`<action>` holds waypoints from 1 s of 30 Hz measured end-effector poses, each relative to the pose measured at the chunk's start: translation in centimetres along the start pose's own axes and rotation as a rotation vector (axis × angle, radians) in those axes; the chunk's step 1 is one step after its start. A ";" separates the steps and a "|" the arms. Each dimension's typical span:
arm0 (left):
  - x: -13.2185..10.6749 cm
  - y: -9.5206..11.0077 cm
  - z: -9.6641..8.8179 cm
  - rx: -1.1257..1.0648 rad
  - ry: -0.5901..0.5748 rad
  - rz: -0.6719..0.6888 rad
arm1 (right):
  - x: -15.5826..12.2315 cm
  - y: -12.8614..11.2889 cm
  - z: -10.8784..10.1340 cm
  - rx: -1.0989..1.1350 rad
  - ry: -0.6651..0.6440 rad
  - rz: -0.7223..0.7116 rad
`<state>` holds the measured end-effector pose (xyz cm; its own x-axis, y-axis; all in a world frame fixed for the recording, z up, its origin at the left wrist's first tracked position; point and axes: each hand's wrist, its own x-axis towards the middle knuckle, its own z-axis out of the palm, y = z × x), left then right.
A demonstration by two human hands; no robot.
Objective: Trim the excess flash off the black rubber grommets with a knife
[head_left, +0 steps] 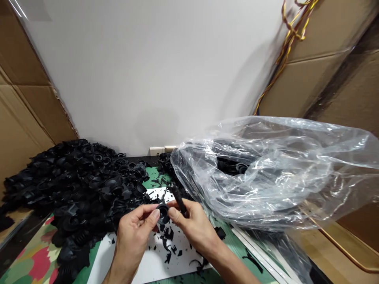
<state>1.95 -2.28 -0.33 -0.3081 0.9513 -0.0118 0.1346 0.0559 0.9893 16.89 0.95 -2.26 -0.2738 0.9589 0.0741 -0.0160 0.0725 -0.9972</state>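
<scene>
Over the white sheet (148, 252), the left hand (133, 232) pinches a black rubber bellows boot (162, 214) between thumb and fingers. Just beside that boot, the right hand (195, 225) closes narrowly around a slim black-handled tool (179, 201), perhaps a knife, though its working end cannot be made out. Black rubber scraps (168, 246) lie on the sheet, a heap of similar boots (79, 189) rises left of it, and a clear plastic bag (266, 169) bulges right of it. If the tool is bladed, springy rubber could make it skid toward the left fingers. A firm push could also pop the boot loose, while a nudge might slide the heap onto the sheet.
</scene>
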 end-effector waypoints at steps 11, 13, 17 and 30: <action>0.2 -1.4 0.0 0.285 0.089 0.392 | 0.2 0.5 1.8 0.561 -0.084 0.372; 0.2 -1.4 -0.1 0.374 0.047 0.562 | 0.2 0.3 1.8 0.641 -0.103 0.415; 0.2 -1.4 -0.4 0.497 -0.014 0.753 | 0.4 0.8 1.8 0.710 -0.131 0.469; -0.5 -1.1 -0.3 0.997 0.033 0.992 | 0.4 1.4 2.3 0.676 -0.020 0.442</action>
<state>1.70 -2.86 -1.38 0.2873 0.7146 0.6378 0.9037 -0.4230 0.0668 14.59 0.77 -3.64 -0.4077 0.8548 -0.3212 -0.4791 -0.4997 -0.7216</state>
